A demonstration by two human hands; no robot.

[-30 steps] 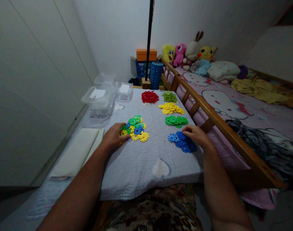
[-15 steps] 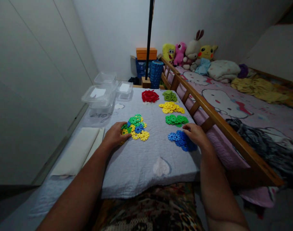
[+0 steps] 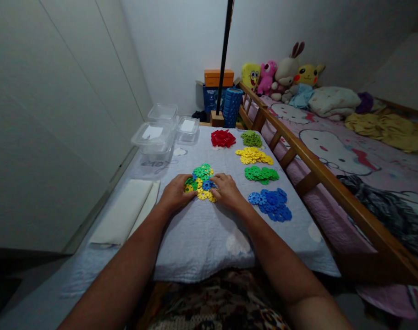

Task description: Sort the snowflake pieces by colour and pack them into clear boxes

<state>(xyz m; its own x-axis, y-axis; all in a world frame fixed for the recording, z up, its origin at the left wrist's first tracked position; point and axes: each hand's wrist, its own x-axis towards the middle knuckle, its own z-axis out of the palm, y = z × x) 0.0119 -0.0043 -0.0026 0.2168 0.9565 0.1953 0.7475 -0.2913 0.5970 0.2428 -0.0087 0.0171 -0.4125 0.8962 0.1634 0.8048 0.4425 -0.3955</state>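
A mixed pile of green, blue and yellow plastic flower discs (image 3: 202, 176) lies on the pale quilted cover (image 3: 202, 229). My left hand (image 3: 176, 193) rests on the pile's left side, fingers curled onto the discs. My right hand (image 3: 227, 191) lies on the pile's right side, fingers bent down onto yellow and blue pieces. To the right sit sorted heaps: blue discs (image 3: 272, 205), dark green discs (image 3: 261, 174), yellow discs (image 3: 253, 156), light green discs (image 3: 251, 138) and red discs (image 3: 223, 138).
Clear plastic tubs (image 3: 157, 137) stand at the back left. A folded white cloth (image 3: 124, 215) lies at the left. A black pole (image 3: 224, 55) rises behind. A wooden bed rail (image 3: 315, 169) runs along the right; plush toys (image 3: 281, 73) sit beyond it.
My right hand has left the blue heap and moved left onto the mixed pile. The left hand stays on the pile. The camera has shifted slightly.
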